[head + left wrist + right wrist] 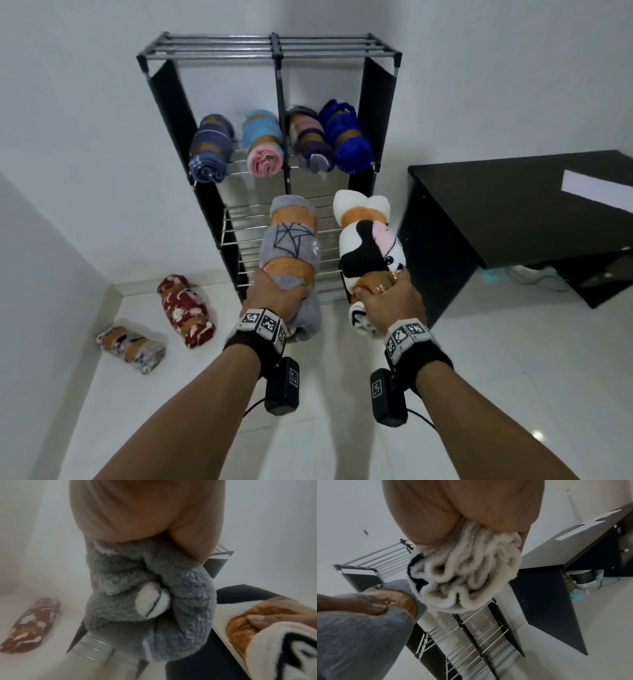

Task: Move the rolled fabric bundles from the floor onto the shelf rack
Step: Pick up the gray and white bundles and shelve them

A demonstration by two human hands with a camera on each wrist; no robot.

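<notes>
My left hand (pixel 274 294) grips the near end of a grey rolled bundle (pixel 291 240) bound with brown tape, its far end over the wire tier of the shelf rack (pixel 236 233). My right hand (pixel 383 298) grips a white, black and pink rolled bundle (pixel 368 246) beside it, also reaching over that tier. The left wrist view shows the grey bundle (pixel 149 601) end-on; the right wrist view shows the white bundle (pixel 467 574) end-on. Several rolled bundles (pixel 263 147) lie on the tier above. A red bundle (pixel 185 308) and a patterned bundle (pixel 132 346) lie on the floor.
A black desk (pixel 496 198) with a white sheet of paper (pixel 596 188) stands right of the rack, cables and small things under it. White walls close in behind and at the left. The rack's top tier (pixel 270 46) is bare rods.
</notes>
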